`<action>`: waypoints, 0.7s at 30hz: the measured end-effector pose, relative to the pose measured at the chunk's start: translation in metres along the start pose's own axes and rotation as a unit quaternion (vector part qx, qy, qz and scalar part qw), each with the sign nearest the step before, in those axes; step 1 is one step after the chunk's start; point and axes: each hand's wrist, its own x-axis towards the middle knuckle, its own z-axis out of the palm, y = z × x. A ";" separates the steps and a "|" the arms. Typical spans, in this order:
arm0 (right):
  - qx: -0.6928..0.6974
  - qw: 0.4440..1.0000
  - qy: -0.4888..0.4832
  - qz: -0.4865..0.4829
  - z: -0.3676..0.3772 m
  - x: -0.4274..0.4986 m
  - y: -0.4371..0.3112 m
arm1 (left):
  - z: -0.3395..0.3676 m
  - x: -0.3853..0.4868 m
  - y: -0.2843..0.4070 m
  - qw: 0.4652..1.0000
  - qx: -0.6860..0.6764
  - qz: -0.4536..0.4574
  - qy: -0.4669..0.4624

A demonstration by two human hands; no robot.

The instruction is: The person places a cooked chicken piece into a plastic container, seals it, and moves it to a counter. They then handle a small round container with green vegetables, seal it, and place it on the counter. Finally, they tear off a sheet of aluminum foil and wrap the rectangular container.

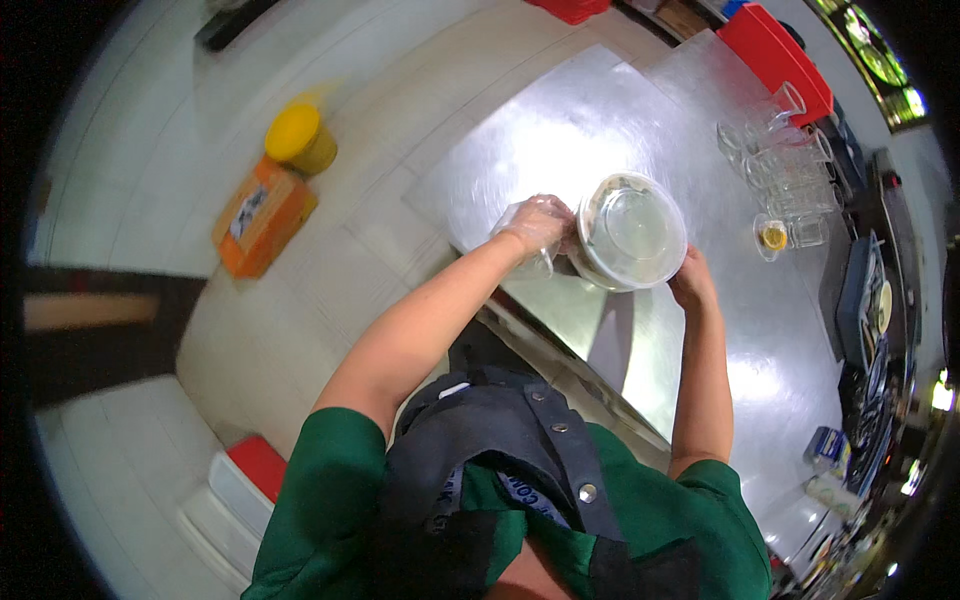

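A round clear plastic tub with a translucent lid [636, 229] is held up between my two hands, over the near edge of a stainless steel table [540, 135]. My left hand [541, 223], in a loose clear plastic glove, grips the tub's left side. At the right side, my right hand [694, 279] holds the tub near its rim, with most of the fingers hidden behind it. Something pale fills part of the tub, but the lid blurs what it is.
Several clear drinking glasses [787, 176] stand along the table's right side, near a glass with a lemon slice [773, 238]. A red bin [780, 64] is at the far right. On the floor to the left are an orange box [262, 217] and a yellow-lidded tub [300, 139].
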 end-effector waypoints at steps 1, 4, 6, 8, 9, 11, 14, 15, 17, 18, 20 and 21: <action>0.010 1.000 0.015 -0.004 0.022 0.011 -0.002 | -0.024 0.012 0.005 0.999 0.022 0.040 -0.005; 0.037 0.998 0.053 0.007 0.072 0.042 -0.017 | -0.082 0.047 0.017 0.996 -0.074 -0.052 -0.003; 0.054 0.996 0.071 -0.010 0.099 0.058 -0.016 | -0.109 0.068 0.016 0.995 -0.080 -0.048 -0.019; 0.062 0.993 0.100 -0.012 0.120 0.069 -0.017 | -0.137 0.092 0.012 0.999 0.008 -0.017 -0.037; 0.079 0.993 0.085 -0.035 0.130 0.077 -0.018 | -0.151 0.107 0.012 0.994 0.102 0.000 -0.046; 0.096 0.986 0.139 -0.007 0.147 0.086 -0.020 | -0.169 0.133 0.011 0.983 0.173 0.030 -0.063; 0.130 0.971 0.197 -0.025 0.176 0.100 -0.030 | -0.197 0.167 0.019 0.984 0.150 0.035 -0.089; 0.108 0.978 0.173 -0.037 0.183 0.103 -0.033 | -0.202 0.175 0.022 0.986 0.128 0.023 -0.101; 0.097 0.969 0.223 -0.037 0.197 0.110 -0.037 | -0.213 0.192 0.026 0.980 0.147 0.067 -0.116; 0.089 0.963 0.253 -0.025 0.203 0.113 -0.039 | -0.217 0.199 0.028 0.977 0.158 0.076 -0.119; 0.100 0.953 0.284 -0.033 0.212 0.121 -0.043 | -0.224 0.214 0.031 0.978 0.135 0.080 -0.136; 0.105 0.946 0.305 -0.028 0.217 0.123 -0.044 | -0.227 0.221 0.031 0.977 0.144 0.060 -0.147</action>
